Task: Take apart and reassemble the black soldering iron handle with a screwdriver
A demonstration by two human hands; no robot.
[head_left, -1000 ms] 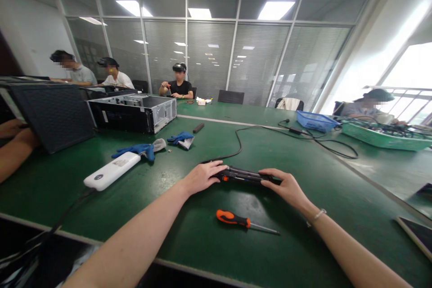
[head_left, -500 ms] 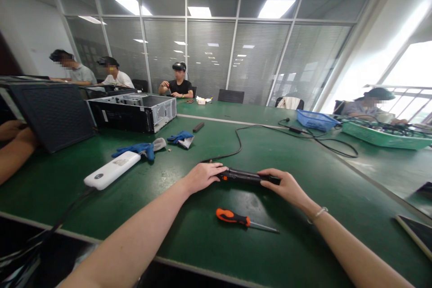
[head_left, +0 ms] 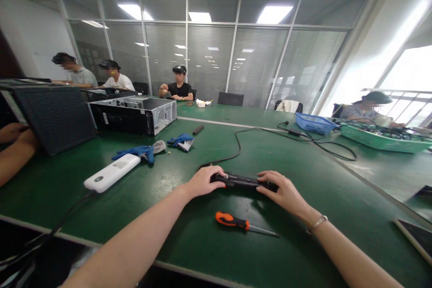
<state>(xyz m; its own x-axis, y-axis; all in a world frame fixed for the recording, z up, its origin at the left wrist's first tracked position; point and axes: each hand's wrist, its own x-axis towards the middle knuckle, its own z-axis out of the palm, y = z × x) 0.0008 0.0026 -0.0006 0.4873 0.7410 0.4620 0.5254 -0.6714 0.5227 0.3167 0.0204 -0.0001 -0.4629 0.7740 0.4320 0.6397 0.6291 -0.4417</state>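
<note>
On the table between my hands lies a long black corded device (head_left: 241, 181), slim and roughly level; I cannot tell its exact kind. My left hand (head_left: 206, 180) grips its left end, thumb on the near side and fingers over the top. My right hand (head_left: 278, 189) holds the right end between thumb and fingers. Both hands cover the ends. Nearer to me is a screwdriver (head_left: 232, 221) with an orange and black handle, its shaft pointing right. A black cord (head_left: 240, 144) runs from behind my left hand to the far right.
Left of my arms are a white power bank-like block (head_left: 113, 173) and blue work gloves (head_left: 143, 152). Computer cases (head_left: 128, 114) stand beyond, with another person's hands (head_left: 16, 137) at the far left. A blue basket (head_left: 315, 123) and green basket (head_left: 381, 139) sit at right. Several people sit around.
The black device has turned over somewhat in my hands; its orange part is now mostly out of sight. My left fingers have shifted from lying on top to a thumb-and-finger grip.
</note>
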